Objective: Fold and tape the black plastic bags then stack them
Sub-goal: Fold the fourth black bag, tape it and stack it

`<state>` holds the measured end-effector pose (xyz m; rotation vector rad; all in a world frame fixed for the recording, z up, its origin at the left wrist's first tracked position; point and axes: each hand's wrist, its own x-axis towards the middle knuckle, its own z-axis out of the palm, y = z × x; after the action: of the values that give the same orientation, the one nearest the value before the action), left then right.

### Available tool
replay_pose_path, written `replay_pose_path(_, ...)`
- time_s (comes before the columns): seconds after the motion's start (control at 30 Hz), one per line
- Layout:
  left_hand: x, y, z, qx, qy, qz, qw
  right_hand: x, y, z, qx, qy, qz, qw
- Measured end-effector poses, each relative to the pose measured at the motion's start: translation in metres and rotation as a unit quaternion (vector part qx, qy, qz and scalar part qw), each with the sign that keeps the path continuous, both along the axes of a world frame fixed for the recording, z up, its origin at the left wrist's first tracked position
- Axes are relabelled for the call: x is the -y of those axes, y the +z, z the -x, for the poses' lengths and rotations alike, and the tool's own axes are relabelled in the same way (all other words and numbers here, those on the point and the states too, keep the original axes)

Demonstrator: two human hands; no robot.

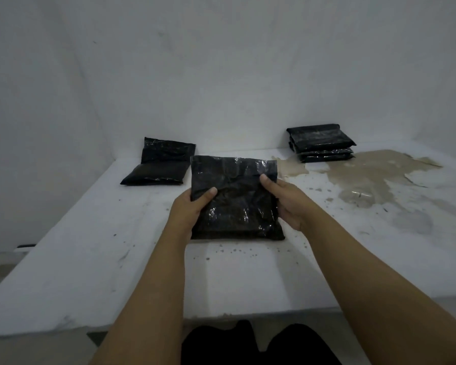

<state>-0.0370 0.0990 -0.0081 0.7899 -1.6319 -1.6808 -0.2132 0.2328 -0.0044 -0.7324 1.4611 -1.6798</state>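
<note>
A filled black plastic bag (234, 196) stands tilted on its lower edge in the middle of the white table (116, 259), its top flap raised. My left hand (190, 209) grips its left side with the thumb on the front. My right hand (284, 201) grips its right side, thumb pressed near the flap. Another black bag (161, 163) lies at the back left with its flap propped up against the wall. A stack of folded black bags (321, 143) sits at the back right.
A brown stain (374, 172) where the surface has peeled spreads across the table's right side, just in front of the stack. White walls close in behind and to the left. My dark-clothed knees (248, 343) show below the table's front edge.
</note>
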Motion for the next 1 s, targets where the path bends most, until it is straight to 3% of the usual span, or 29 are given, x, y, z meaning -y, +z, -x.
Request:
replay_pose_path(0.2, -0.020, -0.012, -0.022, -0.009, 0.015, 0.056, 0.998, -0.002, 0.013, -0.010, 0.001, -0.113, 0.072, 0.991)
replay_pose_path(0.4, -0.019, 0.002, -0.024, -0.061, -0.026, 0.015, 0.998, -0.001, 0.012, -0.024, -0.056, -0.183, 0.078, 0.978)
replay_pose_path(0.5, -0.018, 0.010, -0.021, -0.079, 0.017, 0.014, 0.997, -0.002, 0.010, -0.024, -0.061, -0.198, 0.081, 0.975)
replay_pose_path(0.63, -0.022, 0.007, -0.017, -0.131, 0.070, 0.005, 0.989, -0.007, 0.010, -0.025, -0.034, -0.144, 0.095, 0.984)
replay_pose_path(0.8, -0.021, 0.003, -0.013, -0.111, 0.136, 0.096, 0.980, -0.014, 0.009, -0.024, -0.040, -0.017, 0.036, 0.998)
replay_pose_path(0.9, -0.022, 0.002, -0.009, -0.082, 0.196, 0.149, 0.966, -0.012, 0.006, -0.026, -0.058, -0.037, 0.032, 0.997)
replay_pose_path(1.0, -0.025, 0.002, -0.006, -0.080, 0.227, 0.132, 0.962, -0.009, 0.005, -0.028, -0.043, -0.062, 0.053, 0.996)
